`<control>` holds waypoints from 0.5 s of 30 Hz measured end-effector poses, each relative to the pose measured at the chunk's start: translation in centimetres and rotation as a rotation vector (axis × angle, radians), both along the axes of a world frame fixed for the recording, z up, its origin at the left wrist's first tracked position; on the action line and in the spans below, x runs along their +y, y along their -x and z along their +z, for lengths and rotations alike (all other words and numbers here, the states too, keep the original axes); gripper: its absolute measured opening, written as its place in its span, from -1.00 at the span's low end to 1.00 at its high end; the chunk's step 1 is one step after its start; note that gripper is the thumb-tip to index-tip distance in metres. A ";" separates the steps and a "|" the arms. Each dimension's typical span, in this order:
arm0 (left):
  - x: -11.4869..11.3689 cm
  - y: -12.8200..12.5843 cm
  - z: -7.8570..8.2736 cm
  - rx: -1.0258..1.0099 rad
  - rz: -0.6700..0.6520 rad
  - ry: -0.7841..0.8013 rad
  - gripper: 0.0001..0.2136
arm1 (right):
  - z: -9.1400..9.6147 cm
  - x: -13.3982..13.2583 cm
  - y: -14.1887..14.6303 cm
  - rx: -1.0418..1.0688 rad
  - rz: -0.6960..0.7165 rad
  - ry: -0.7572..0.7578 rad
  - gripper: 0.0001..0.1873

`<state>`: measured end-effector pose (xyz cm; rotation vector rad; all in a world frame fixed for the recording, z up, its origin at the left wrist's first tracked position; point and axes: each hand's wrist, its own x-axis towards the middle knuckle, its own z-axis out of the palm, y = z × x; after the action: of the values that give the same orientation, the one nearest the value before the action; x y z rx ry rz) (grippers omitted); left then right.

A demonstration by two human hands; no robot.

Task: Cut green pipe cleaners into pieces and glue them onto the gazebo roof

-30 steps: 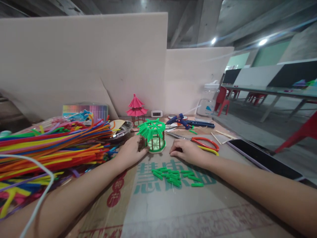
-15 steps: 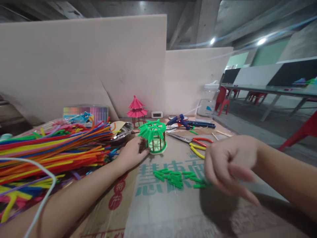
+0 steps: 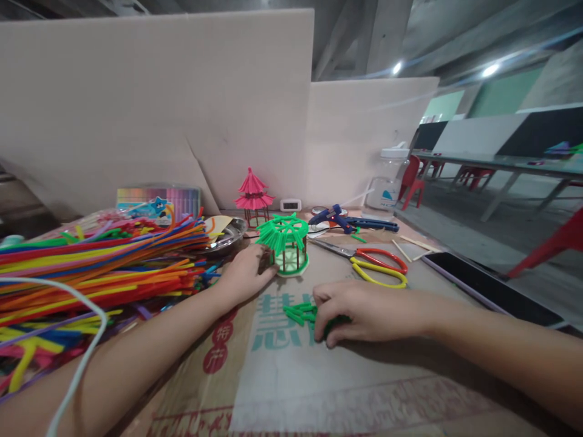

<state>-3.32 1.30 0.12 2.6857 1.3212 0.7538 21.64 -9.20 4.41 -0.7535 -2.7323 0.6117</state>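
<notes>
A small model pavilion (image 3: 291,243) stands upright, with a roof of green pipe cleaner pieces, brown posts and a round green-rimmed base. My left hand (image 3: 246,273) holds it at the left of its base, thumb in front, the other fingers partly hidden behind. On the cardboard in front of it lies a pile of short green pipe cleaner pieces (image 3: 298,314). Over the pile's right part, my right hand (image 3: 353,312) bends its fingers down with thumb and fingertips close together. Whatever is between those fingertips is hidden.
Scissors (image 3: 380,267), a blue glue gun (image 3: 330,215) and a phone (image 3: 487,285) lie to the right. Bundled colourful pipe cleaners (image 3: 100,267) and a white cable (image 3: 98,334) cover the left. Behind stand a pink pagoda model (image 3: 252,194), metal bowl (image 3: 232,233) and clear bottle (image 3: 387,185).
My right hand has moved left and down from beside the scissors onto the green pieces, its fingers drawing together. This uncovers the scissors' handles and the phone. My left hand stays at the pavilion.
</notes>
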 end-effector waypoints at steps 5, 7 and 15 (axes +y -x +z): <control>0.1 0.0 -0.3 0.049 0.044 -0.022 -0.76 | -1.7 0.1 0.7 -0.047 -0.033 -0.078 -0.86; 0.2 0.0 -0.3 0.035 0.035 -0.022 -0.76 | -1.4 0.0 0.8 -0.031 -0.050 -0.091 -0.87; 0.6 0.2 -0.5 -0.077 -0.043 0.034 -0.74 | 6.4 -0.6 -2.4 -0.261 0.532 0.866 -0.60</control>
<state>-3.50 1.87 -0.35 2.6215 1.2436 0.8132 24.00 -9.81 10.78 -0.2180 -2.8442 2.0060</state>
